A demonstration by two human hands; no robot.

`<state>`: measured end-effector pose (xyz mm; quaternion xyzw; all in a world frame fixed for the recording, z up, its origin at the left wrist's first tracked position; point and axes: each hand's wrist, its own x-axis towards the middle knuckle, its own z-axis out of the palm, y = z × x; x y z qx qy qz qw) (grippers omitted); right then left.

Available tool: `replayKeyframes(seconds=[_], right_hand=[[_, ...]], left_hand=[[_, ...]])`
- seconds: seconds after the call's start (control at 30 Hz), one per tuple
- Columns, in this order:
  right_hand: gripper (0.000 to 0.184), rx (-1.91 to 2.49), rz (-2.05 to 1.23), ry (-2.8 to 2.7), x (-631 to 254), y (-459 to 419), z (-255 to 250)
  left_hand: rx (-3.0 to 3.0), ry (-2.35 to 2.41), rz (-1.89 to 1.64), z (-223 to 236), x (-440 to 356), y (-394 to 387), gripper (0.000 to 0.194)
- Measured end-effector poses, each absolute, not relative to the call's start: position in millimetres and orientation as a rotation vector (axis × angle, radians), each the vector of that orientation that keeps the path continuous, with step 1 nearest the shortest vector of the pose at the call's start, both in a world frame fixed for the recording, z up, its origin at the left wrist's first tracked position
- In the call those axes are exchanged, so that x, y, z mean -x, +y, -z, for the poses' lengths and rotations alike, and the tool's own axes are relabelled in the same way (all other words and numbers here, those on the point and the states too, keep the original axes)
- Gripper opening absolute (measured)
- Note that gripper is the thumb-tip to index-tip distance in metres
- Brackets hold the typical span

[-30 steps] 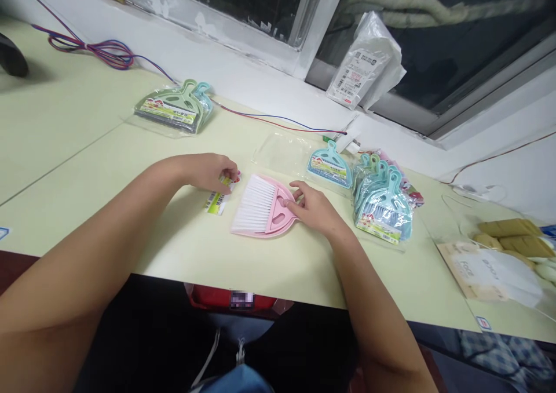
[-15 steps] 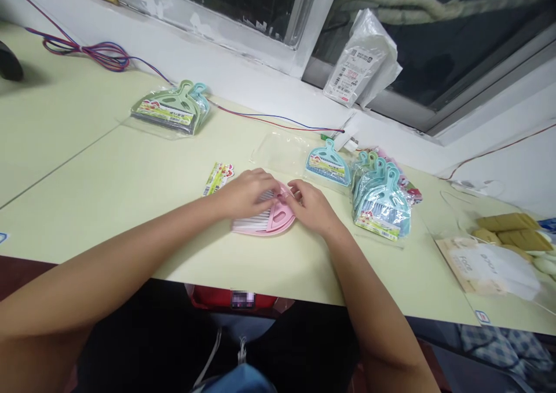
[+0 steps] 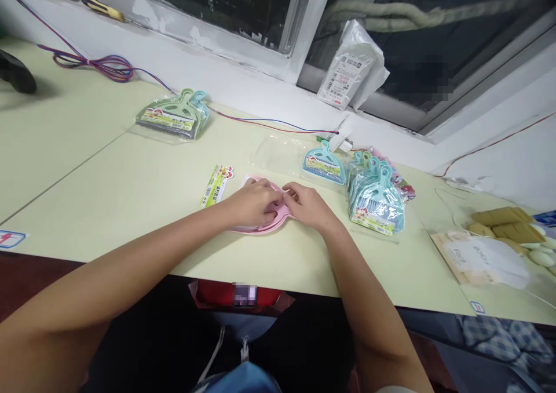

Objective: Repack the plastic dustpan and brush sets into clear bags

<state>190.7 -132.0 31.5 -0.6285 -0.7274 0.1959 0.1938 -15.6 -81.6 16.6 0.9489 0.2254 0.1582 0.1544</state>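
Observation:
A pink dustpan (image 3: 273, 226) with a small pink brush nested in it lies on the table in front of me. Over the brush, my left hand (image 3: 257, 200) curls its fingers down onto the pink plastic and hides most of the bristles. At the handle end, my right hand (image 3: 305, 203) pinches the set between thumb and fingers; the handle itself is mostly covered. Just left of the pan, a printed label card (image 3: 217, 184) rests flat, close to my left wrist.
Behind my hands lie a clear plastic bag (image 3: 278, 154) and a blue packaged dustpan set (image 3: 324, 164). Several wrapped sets (image 3: 377, 199) are stacked at right, more wrapped sets (image 3: 169, 115) at back left. Wires (image 3: 95, 68) run along the wall; a paper packet (image 3: 478, 259) sits far right.
My left hand has moved slightly down and over the brush, covering bristles that showed before. The dustpan has turned a little; my right hand stays at the handle. The view has shifted slightly.

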Motion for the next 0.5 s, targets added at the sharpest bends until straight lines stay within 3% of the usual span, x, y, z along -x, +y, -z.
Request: replayKeyframes(seconds=[0.2,0.5], right_hand=[[0.023,1.629,-1.089,-2.297,-213.3,-134.5,-46.4],[0.016,1.527,-1.165,-2.304,-214.9,-133.3,-46.0]], left_hand=[[-2.671,0.636,-0.461,-19.4,16.3,-80.4,0.022],[-2.650,0.474,-0.498,-19.5,17.6,-72.5,0.006]])
